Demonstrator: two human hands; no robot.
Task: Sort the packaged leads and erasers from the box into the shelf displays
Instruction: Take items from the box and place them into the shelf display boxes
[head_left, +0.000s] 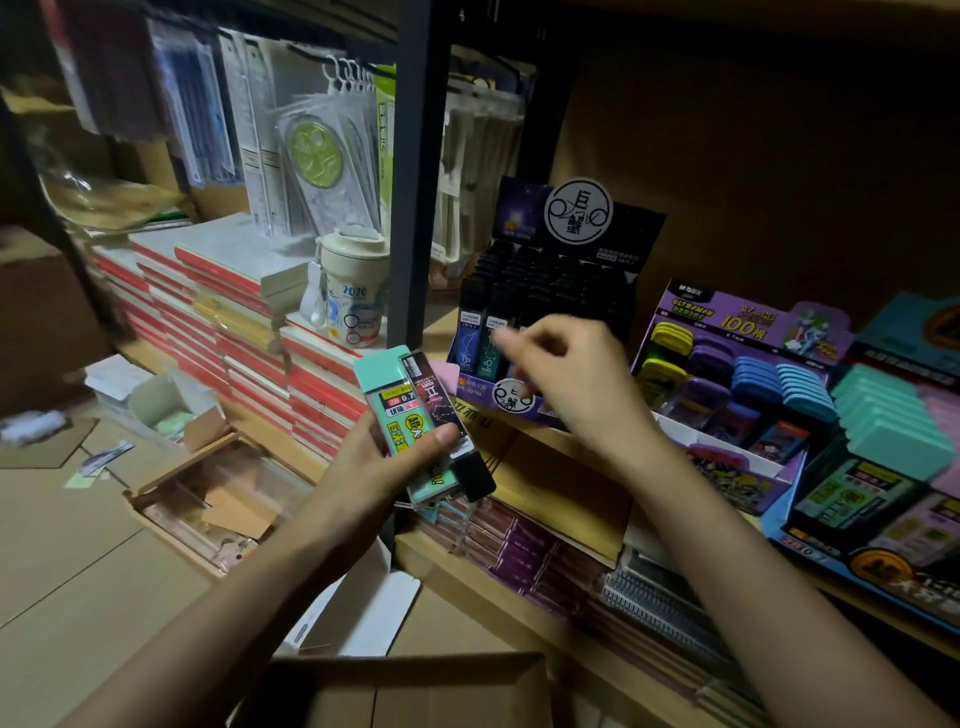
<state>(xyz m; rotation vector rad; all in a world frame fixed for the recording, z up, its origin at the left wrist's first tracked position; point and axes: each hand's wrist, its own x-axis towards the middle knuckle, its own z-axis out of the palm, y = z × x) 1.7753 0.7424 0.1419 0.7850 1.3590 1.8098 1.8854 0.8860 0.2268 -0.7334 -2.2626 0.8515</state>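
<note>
Fingers of the left hand (363, 467) are wrapped round two packs held side by side, a mint lead case (395, 410) and a black lead case (436, 397). The thumb is clamped across both faces. The pair sits in mid-air in front of the shelf (545, 467), above the open cardboard box (405, 675).

Right hand (566, 384) hovers at the front rows of the black display box (576, 213). Its fingers are loosely curled and motion-blurred, so I can't tell if they're pinching anything. Possibly empty.

Handling, my read:
- Both cases are slim, rigid plastic and light.
- The faces are smooth, so the two will likely slide on each other under a single thumb.
- The leads inside are brittle, so no drops.
- Best hold is a pinch on the long narrow edges near mid-length, one case at a time.

Orientation: long axes are parallel, and both cases are tilted. The upper ends lean up-left toward the shelf post, the lower ends down-right past the palm. Printed faces point up at the person.

The black case looks like a match for the black display's upright slots, so it needs turning on end. The mint one looks like it belongs with the mint stack (883, 431) further right.
</note>
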